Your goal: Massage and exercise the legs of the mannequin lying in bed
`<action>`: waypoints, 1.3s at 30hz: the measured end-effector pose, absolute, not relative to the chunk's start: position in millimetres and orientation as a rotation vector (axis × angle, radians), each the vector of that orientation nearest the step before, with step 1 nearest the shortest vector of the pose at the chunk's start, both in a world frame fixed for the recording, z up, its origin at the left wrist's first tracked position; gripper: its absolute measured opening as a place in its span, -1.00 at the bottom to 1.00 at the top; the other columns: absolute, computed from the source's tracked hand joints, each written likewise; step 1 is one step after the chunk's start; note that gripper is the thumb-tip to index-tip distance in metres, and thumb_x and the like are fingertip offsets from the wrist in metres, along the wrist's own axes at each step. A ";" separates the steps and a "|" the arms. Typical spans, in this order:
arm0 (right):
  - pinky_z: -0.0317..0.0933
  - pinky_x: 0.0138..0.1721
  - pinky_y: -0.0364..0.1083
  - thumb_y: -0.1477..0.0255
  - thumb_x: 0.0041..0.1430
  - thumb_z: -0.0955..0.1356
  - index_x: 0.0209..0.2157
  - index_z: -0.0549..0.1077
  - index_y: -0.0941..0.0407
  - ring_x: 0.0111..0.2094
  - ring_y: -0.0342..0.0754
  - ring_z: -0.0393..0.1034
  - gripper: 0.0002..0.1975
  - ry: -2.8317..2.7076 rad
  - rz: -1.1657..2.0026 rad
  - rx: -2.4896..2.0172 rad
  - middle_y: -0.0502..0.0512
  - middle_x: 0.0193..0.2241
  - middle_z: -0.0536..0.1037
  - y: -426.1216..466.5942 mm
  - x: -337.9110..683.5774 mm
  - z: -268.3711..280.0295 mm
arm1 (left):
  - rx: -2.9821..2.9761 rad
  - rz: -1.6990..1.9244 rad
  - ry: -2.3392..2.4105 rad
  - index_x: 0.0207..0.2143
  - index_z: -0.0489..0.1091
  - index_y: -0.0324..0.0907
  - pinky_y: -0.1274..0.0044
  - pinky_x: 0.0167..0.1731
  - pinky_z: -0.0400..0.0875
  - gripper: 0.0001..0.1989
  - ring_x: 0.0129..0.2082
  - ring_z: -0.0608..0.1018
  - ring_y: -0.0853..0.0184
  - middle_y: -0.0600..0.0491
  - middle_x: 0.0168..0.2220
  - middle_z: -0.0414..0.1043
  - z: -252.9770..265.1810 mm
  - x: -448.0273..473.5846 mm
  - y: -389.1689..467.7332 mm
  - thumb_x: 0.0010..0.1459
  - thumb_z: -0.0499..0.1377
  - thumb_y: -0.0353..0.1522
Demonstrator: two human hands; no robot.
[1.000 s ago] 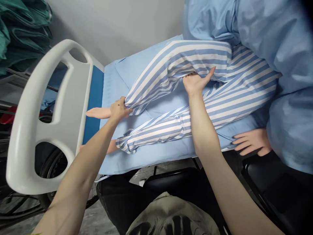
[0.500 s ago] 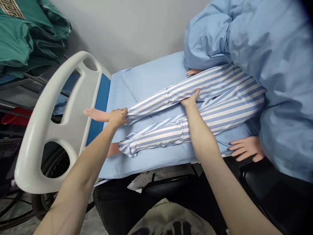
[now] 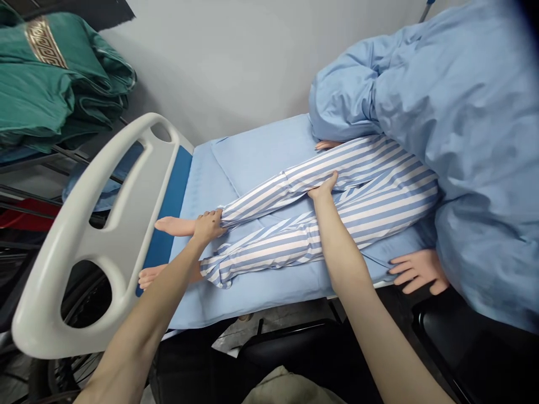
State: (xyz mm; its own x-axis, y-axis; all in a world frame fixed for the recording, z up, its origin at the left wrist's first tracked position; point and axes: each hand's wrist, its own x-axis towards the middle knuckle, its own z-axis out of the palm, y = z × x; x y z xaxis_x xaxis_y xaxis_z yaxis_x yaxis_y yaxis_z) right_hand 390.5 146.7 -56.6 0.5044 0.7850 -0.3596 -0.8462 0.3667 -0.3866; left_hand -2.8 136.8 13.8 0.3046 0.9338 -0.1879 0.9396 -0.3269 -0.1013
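Far leg (image 3: 261, 196) of the dummy had been lowered and straightened: a second earlier its knee was seen bent and raised, now it was stretched almost straight along the bed (image 3: 252, 151). Near leg (image 3: 273, 247) was left lying in the same pose. Both were covered by blue-and-white striped trousers.

Left hand (image 3: 209, 225) was kept closed around the far ankle, just at the trouser hem. Far foot (image 3: 174, 226) was left sticking out past it, toward the footboard (image 3: 130, 224). Right hand (image 3: 323, 186) was placed under the same leg around the knee, thumb raised against the near side of the trousers. Its fingers were hidden beneath the leg, so how tightly they were curled could not be told.

Near foot (image 3: 151, 273) was partly blocked by the left forearm; toes were seen beside the footboard. Dummy's upper body was covered by puffy blue cloth (image 3: 463, 112), right side of view. One dummy palm (image 3: 421, 270) was seen at the near bed edge, fingers spread; the other was mostly hidden by the cloth.

Folded green fabric (image 3: 37, 95) was stacked on a rack behind the footboard. A wheel (image 3: 71, 370) was partly seen below.
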 end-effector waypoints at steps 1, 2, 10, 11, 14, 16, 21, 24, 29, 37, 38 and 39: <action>0.43 -0.07 0.17 -0.09 0.18 0.11 -0.22 0.46 0.03 -0.19 -0.03 0.50 -0.44 0.149 1.073 -0.561 0.03 -0.23 0.57 143.1 389.8 -50.6 | 2.541 -0.331 1.764 0.08 0.26 -0.07 0.32 -0.10 0.30 -0.39 -0.06 0.51 -0.04 -0.16 -0.05 0.45 13.2 -4.1 136.1 -0.05 0.26 -0.20; 0.45 -0.08 0.13 -0.08 0.16 0.12 -0.20 0.46 0.03 -0.18 -0.04 0.50 -0.45 0.173 1.087 -0.544 0.02 -0.21 0.57 139.5 389.1 -44.3 | 2.563 -0.334 1.729 0.10 0.24 -0.09 0.35 -0.13 0.31 -0.40 -0.07 0.51 -0.02 -0.15 -0.05 0.46 12.8 -5.2 135.5 -0.02 0.23 -0.20; 0.49 -0.17 0.06 -0.01 0.12 0.19 -0.28 0.39 0.02 -0.18 -0.04 0.50 -0.59 0.222 1.113 -0.408 0.03 -0.28 0.52 123.3 391.4 -16.4 | 2.518 -0.167 1.761 0.02 0.23 -0.15 0.41 -0.17 0.36 -0.51 -0.10 0.51 0.09 -0.13 -0.04 0.44 15.1 6.6 137.5 0.04 0.16 -0.18; 0.49 -0.17 0.04 -0.01 0.11 0.19 -0.30 0.39 0.02 -0.19 -0.05 0.50 -0.60 0.204 1.122 -0.385 0.03 -0.29 0.51 122.4 392.7 -15.4 | 2.507 -0.123 1.757 0.01 0.23 -0.14 0.41 -0.16 0.36 -0.52 -0.09 0.50 0.10 -0.12 -0.02 0.43 14.7 11.2 136.8 0.05 0.16 -0.18; 0.50 -0.17 0.07 -0.03 0.10 0.17 -0.32 0.38 0.00 -0.18 -0.03 0.49 -0.58 0.140 1.121 -0.343 0.06 -0.29 0.49 119.7 396.2 -12.1 | 2.465 -0.006 1.793 0.02 0.22 -0.14 0.41 -0.12 0.36 -0.52 -0.05 0.48 0.12 -0.11 0.02 0.42 12.0 27.4 131.4 0.05 0.17 -0.22; 0.50 -0.17 0.10 -0.04 0.10 0.15 -0.31 0.37 -0.01 -0.17 -0.01 0.48 -0.57 0.108 1.118 -0.322 0.07 -0.31 0.48 117.8 397.4 -8.6 | 2.425 0.057 1.832 0.02 0.22 -0.16 0.40 -0.11 0.36 -0.52 -0.03 0.47 0.11 -0.12 0.03 0.41 9.7 38.2 126.4 0.05 0.17 -0.24; 0.49 -0.14 0.07 -0.06 0.11 0.09 -0.31 0.37 0.01 -0.16 -0.01 0.48 -0.51 0.105 1.123 -0.265 0.10 -0.31 0.47 111.4 397.8 5.0 | 2.383 0.160 1.850 0.09 0.21 -0.19 0.36 -0.09 0.36 -0.47 0.01 0.46 0.06 -0.15 0.04 0.40 4.0 60.6 116.6 0.06 0.17 -0.26; 0.49 -0.13 0.10 -0.07 0.12 0.07 -0.31 0.37 0.02 -0.13 0.02 0.48 -0.49 0.093 1.093 -0.213 0.12 -0.31 0.48 107.3 398.5 12.4 | 2.412 0.220 1.799 0.14 0.19 -0.23 0.35 -0.06 0.35 -0.44 0.03 0.45 0.05 -0.17 0.06 0.39 0.3 73.4 113.9 0.08 0.15 -0.28; 0.48 -0.11 0.12 -0.06 0.15 0.06 -0.25 0.37 0.04 -0.07 0.04 0.47 -0.47 0.075 1.092 -0.193 0.15 -0.24 0.50 106.3 399.9 14.9 | 2.346 0.190 1.852 0.12 0.19 -0.25 0.34 -0.11 0.36 -0.45 0.00 0.47 0.03 -0.17 -0.01 0.42 0.0 86.8 113.1 0.08 0.16 -0.29; 0.46 -0.10 0.16 -0.04 0.16 0.10 -0.27 0.39 0.02 -0.05 0.05 0.46 -0.51 0.029 1.082 -0.224 0.12 -0.24 0.51 109.5 398.1 10.1 | 2.346 0.059 1.834 0.03 0.20 -0.20 0.33 -0.19 0.36 -0.55 -0.03 0.48 0.02 -0.16 -0.07 0.42 8.4 81.5 119.7 0.15 0.15 -0.20; 0.46 -0.10 0.16 -0.04 0.16 0.09 -0.28 0.39 0.02 -0.05 0.04 0.46 -0.52 0.020 1.084 -0.226 0.11 -0.25 0.51 109.5 398.0 9.5 | 2.352 0.039 1.831 0.02 0.19 -0.20 0.33 -0.18 0.36 -0.55 -0.03 0.48 0.01 -0.17 -0.06 0.42 9.0 81.2 121.0 0.14 0.16 -0.19; 0.47 -0.10 0.15 -0.03 0.17 0.09 -0.29 0.39 0.02 -0.06 0.04 0.47 -0.52 0.014 1.088 -0.227 0.11 -0.25 0.51 109.5 398.0 8.7 | 2.359 0.017 1.829 0.02 0.20 -0.20 0.33 -0.18 0.36 -0.55 -0.03 0.48 0.01 -0.18 -0.06 0.42 9.5 81.2 122.1 0.14 0.17 -0.19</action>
